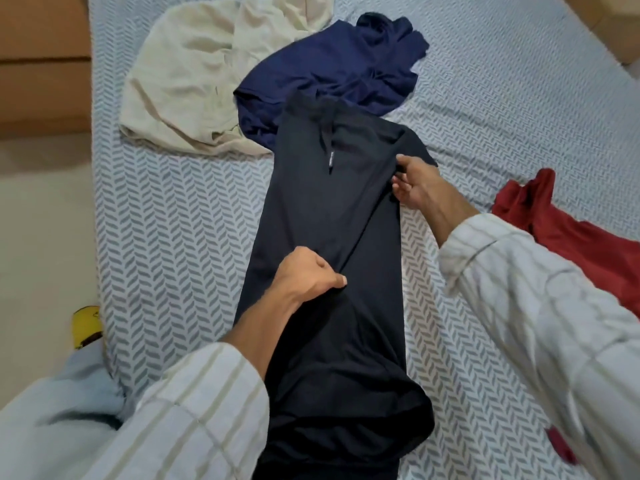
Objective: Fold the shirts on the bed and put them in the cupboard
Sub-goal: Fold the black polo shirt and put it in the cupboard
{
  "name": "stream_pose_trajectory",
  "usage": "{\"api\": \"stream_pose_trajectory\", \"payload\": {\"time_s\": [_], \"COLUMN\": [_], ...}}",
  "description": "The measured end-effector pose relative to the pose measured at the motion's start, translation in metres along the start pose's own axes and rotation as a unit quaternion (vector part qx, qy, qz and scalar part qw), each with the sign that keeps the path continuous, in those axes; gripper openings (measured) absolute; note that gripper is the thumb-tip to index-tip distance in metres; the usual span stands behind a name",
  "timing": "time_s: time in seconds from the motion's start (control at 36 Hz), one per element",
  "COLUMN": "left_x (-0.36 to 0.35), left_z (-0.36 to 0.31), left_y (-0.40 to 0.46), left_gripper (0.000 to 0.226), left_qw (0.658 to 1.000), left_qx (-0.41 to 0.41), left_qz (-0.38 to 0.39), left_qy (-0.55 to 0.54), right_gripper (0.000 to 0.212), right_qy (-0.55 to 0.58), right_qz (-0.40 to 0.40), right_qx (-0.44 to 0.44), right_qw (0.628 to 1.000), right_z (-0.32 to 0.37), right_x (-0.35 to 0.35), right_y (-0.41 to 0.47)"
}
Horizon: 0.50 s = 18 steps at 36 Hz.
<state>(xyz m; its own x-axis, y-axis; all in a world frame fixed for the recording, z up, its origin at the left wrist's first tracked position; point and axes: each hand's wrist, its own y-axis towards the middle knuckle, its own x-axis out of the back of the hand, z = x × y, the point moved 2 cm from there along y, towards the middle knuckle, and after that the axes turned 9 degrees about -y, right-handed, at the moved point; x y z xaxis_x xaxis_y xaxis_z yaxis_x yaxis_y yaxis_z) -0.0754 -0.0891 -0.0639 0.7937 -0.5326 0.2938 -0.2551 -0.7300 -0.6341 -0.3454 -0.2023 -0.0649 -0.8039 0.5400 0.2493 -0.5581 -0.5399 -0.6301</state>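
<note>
Bed [166, 209] w/ a blue-and-white zigzag sheet fills most of the view, w/ a pale floor [41, 220] along its left edge.

Black shirt [329, 237] lies long and narrow down the middle of the bed, collar end far away, bottom end bunched up close to the person. It looks partly folded, sides tucked in.

Left hand [308, 275] sits on the shirt's middle, near its left side. Its fingers [325, 271] are curled tight and the thumb pinches a small ridge of the black cloth.

Right hand [415, 185] is at the shirt's right edge, near the sleeve. Fingers bent, thumb on top, gripping a fold of the cloth. Both arms wear a white striped sleeve [519, 306].

Around it: navy shirt [339, 71] lies crumpled just past the collar, touching the black one. Cream shirt [194, 91] is in a heap left of the navy one, touching it too. Red shirt [588, 244] sits on the right, apart from the black shirt, partly hidden by the right arm.

Open sheet room: a wide strip left of the black shirt, and a bare patch btw. it and the red one. Far right corner of the bed is bare too.

Small yellow thing [86, 323] on the floor by the bed's left edge; can't tell what it is.
</note>
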Motion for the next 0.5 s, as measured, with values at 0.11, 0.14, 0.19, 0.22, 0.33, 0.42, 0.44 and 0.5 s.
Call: {"api": "stream_pose_trajectory", "payload": {"time_s": [0.11,0.14,0.19,0.22,0.33,0.42,0.44,0.5], "left_x": [-0.001,-0.003,0.0,-0.002,-0.003,0.0,0.001,0.0], "left_z": [0.004,0.005,0.005,0.005,0.006,0.006,0.005,0.004], "left_y": [-0.001,-0.005,0.003,0.001,0.0,0.002,0.001,-0.001], "left_gripper": [0.027,0.03,0.032,0.03,0.029,0.03,0.031,0.032], "left_qw": [1.0,1.0,1.0,0.999,0.999,0.999,0.999,0.999], "left_qx": [-0.005,-0.008,-0.012,-0.014,-0.02,-0.018,-0.02,-0.027], "left_qz": [0.021,0.025,0.024,0.031,0.046,0.046,0.045,0.041], "left_qy": [-0.016,-0.015,-0.016,-0.013,-0.01,-0.008,-0.009,-0.009], "right_gripper": [0.028,0.031,0.022,0.017,0.012,0.012,0.015,0.015], "right_qy": [0.089,0.11,0.093,0.06,-0.039,-0.046,-0.049,-0.057], "right_qz": [-0.058,-0.075,-0.111,-0.121,-0.135,-0.104,-0.088,-0.035], "right_qx": [0.032,0.057,0.113,0.142,0.188,0.201,0.198,0.178], "right_qw": [0.994,0.989,0.983,0.981,0.972,0.973,0.975,0.982], "right_z": [0.019,0.025,0.042,0.05,0.073,0.079,0.079,0.075], "right_x": [-0.005,-0.005,-0.019,-0.023,-0.047,-0.072,-0.079,-0.092], "right_y": [0.014,0.017,0.02,0.014,0.012,0.01,0.01,0.011]}}
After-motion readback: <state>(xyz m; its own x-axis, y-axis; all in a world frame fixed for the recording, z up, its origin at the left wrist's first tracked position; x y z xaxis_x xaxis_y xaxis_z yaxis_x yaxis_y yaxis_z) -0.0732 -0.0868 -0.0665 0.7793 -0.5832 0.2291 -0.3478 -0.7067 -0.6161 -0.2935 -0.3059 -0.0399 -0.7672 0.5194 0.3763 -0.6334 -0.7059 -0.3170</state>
